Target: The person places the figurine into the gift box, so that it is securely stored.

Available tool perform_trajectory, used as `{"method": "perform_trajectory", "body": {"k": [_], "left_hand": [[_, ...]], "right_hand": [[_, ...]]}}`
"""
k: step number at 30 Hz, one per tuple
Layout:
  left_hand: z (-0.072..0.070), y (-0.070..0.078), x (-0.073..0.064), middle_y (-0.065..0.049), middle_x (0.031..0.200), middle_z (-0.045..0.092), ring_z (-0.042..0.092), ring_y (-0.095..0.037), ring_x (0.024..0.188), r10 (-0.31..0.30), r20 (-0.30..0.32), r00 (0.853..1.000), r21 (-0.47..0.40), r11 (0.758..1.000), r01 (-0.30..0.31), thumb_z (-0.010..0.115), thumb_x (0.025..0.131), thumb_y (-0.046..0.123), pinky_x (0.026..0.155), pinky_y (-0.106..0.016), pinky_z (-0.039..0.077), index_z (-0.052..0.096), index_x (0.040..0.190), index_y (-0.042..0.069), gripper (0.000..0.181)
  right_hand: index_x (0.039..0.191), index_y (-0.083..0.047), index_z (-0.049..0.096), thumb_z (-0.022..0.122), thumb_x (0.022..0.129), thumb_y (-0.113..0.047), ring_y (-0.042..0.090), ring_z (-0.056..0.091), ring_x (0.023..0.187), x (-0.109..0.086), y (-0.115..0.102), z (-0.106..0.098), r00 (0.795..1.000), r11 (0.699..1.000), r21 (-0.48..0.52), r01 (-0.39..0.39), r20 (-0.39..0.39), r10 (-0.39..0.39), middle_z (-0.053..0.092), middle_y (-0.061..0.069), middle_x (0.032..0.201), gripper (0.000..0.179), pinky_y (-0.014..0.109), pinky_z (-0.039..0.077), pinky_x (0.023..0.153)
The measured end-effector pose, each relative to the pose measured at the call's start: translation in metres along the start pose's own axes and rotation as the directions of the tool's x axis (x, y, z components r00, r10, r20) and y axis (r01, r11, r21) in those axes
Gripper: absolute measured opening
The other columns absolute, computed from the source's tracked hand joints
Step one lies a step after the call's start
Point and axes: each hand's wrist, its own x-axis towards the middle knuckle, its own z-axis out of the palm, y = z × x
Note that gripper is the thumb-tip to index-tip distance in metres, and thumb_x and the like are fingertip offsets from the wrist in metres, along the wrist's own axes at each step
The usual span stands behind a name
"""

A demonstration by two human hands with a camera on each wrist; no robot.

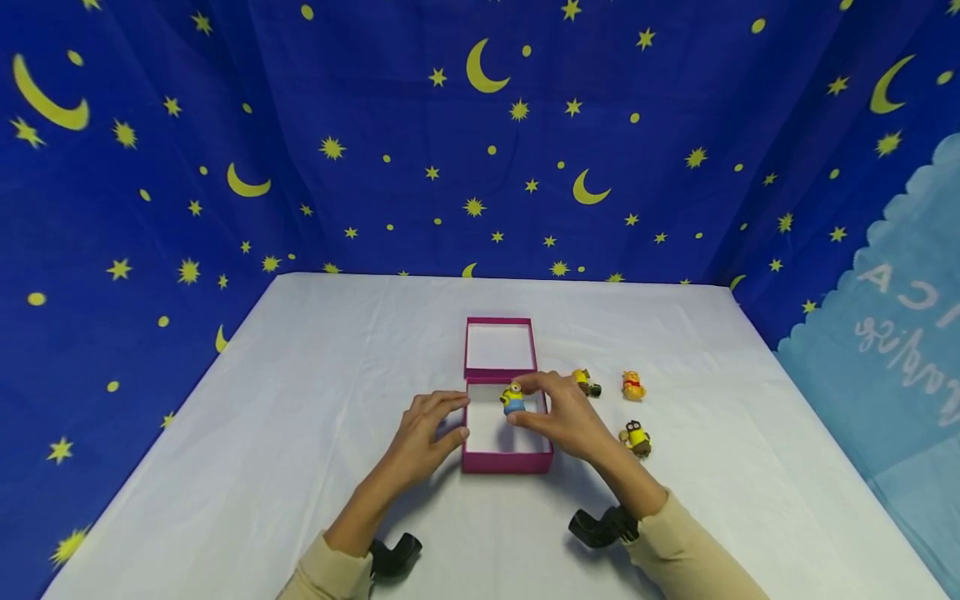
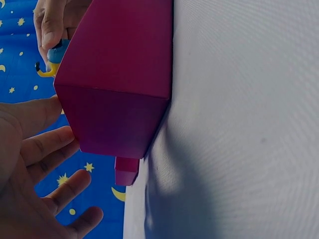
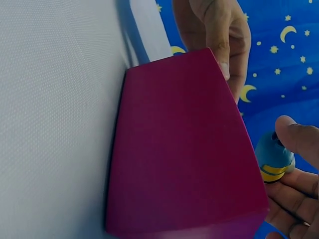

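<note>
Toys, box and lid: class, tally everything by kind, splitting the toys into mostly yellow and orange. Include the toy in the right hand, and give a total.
Yellow toys: 3
Orange toy: 1
Box: 1
Lid: 1
Total: 6

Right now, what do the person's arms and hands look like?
The left sleeve and right sleeve are beige. A curved black piece sticks out beside the left one, and a second black piece beside the right. The left hand and right hand have no gloves or rings that I can see.
</note>
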Motion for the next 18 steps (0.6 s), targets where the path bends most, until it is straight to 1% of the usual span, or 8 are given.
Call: {"method": "perform_trajectory", "body": {"k": [6,9,13,15,18], "left_hand": [[-0.001,0.002,0.001,-0.003,0.129,0.057,0.047,-0.027,0.118,-0.013,0.007,1.000,0.009,1.000,0.013,0.066,0.086,0.017,0.091,-0.045,0.034,0.061,0.124,0.006,0.039],[-0.001,0.002,0.001,-0.003,0.129,0.057,0.047,-0.027,0.118,-0.015,0.011,1.000,0.013,1.000,0.015,0.066,0.087,0.017,0.092,-0.046,0.033,0.060,0.124,0.006,0.039],[-0.001,0.002,0.001,-0.003,0.129,0.058,0.047,-0.027,0.118,-0.012,0.009,1.000,0.018,1.000,0.012,0.066,0.087,0.017,0.092,-0.046,0.034,0.060,0.124,0.006,0.039],[-0.001,0.002,0.001,-0.004,0.129,0.058,0.047,-0.027,0.117,-0.009,0.007,1.000,0.017,1.000,0.008,0.066,0.087,0.017,0.091,-0.046,0.034,0.061,0.124,0.006,0.039],[-0.001,0.002,0.001,-0.005,0.128,0.058,0.047,-0.028,0.116,0.005,-0.002,1.000,0.020,1.000,-0.005,0.066,0.086,0.016,0.091,-0.047,0.034,0.061,0.123,0.005,0.039]], "right_hand": [[0.115,-0.013,0.066,0.079,0.074,-0.033,0.023,0.058,0.103,0.003,-0.003,0.006,1.000,0.999,-0.048,0.023,-0.003,-0.024,0.071,0.002,0.106,0.048,0.041,0.039,0.091],[0.116,-0.013,0.065,0.079,0.074,-0.032,0.025,0.058,0.103,0.004,-0.005,0.009,1.000,0.998,-0.058,0.028,-0.003,-0.029,0.071,0.003,0.107,0.049,0.039,0.039,0.089],[0.117,-0.013,0.065,0.079,0.074,-0.030,0.023,0.059,0.101,0.006,-0.005,0.013,0.998,0.995,-0.079,0.068,-0.009,-0.069,0.071,0.003,0.106,0.049,0.037,0.039,0.087],[0.117,-0.013,0.065,0.080,0.074,-0.030,0.019,0.060,0.099,0.008,-0.005,0.014,0.996,0.992,-0.094,0.082,-0.008,-0.084,0.071,0.002,0.105,0.049,0.036,0.039,0.086],[0.115,-0.013,0.066,0.080,0.073,-0.031,0.020,0.060,0.097,0.009,-0.005,0.015,0.997,0.991,-0.110,0.080,0.003,-0.080,0.071,0.001,0.102,0.048,0.036,0.039,0.086]]}}
